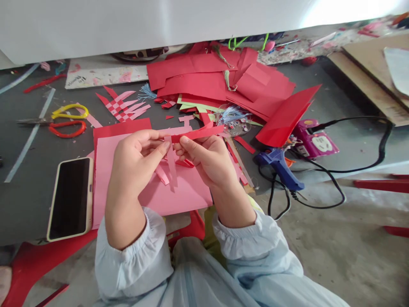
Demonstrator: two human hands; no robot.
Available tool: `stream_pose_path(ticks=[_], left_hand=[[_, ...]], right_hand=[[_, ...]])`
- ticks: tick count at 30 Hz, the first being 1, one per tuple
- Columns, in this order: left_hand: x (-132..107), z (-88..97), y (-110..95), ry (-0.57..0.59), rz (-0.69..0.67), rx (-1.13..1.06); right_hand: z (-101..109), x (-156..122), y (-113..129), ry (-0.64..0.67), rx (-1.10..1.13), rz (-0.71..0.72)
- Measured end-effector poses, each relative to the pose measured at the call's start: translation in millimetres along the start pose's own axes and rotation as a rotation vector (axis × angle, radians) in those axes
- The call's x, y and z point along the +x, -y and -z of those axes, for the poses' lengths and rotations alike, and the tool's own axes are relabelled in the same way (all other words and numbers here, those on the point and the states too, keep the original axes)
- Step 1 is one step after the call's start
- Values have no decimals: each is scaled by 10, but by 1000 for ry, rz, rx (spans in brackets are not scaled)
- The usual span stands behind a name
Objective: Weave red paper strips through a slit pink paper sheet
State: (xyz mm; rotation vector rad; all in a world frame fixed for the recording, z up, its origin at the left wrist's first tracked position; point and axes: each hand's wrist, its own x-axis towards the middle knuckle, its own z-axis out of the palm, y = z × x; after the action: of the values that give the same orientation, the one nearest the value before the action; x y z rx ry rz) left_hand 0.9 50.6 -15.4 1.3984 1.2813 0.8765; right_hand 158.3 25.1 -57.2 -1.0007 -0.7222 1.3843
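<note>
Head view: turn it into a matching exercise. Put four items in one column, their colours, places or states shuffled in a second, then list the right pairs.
Column one
1. scissors
2. phone
3. glue gun
4. right hand

Column two
a. blue, beside the purple power block
b. thumb against a red strip
c. one yellow handle, one red
d. dark screen, at the left edge of the pink sheet

Right pairs: 1-c; 2-d; 3-a; 4-b
</note>
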Motion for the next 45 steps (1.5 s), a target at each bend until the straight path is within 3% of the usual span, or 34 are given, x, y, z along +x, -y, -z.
stream_pose_path(ticks=[9, 15, 26, 31, 35, 38, 45], left_hand=[[-15, -31, -32, -54, 17, -21], [6, -9, -14, -165, 8, -49], [84, 39, 77, -280, 13, -49], [97, 133, 94, -410, -60, -80], [54, 269, 87, -528, -94, -82], [-12, 392, 102, -592, -71, -6], [-174, 510, 140, -546, 74, 66]], right_hand=[[-24, 10, 31, -21, -122, -3], [-44, 3, 32, 155, -339, -62], [19, -13, 1, 322, -458, -150], [30, -82, 50, 376, -522, -201], [42, -132, 98, 363, -612, -185], [50, -143, 94, 328, -725, -94], [8, -77, -81, -44, -1000, 279]])
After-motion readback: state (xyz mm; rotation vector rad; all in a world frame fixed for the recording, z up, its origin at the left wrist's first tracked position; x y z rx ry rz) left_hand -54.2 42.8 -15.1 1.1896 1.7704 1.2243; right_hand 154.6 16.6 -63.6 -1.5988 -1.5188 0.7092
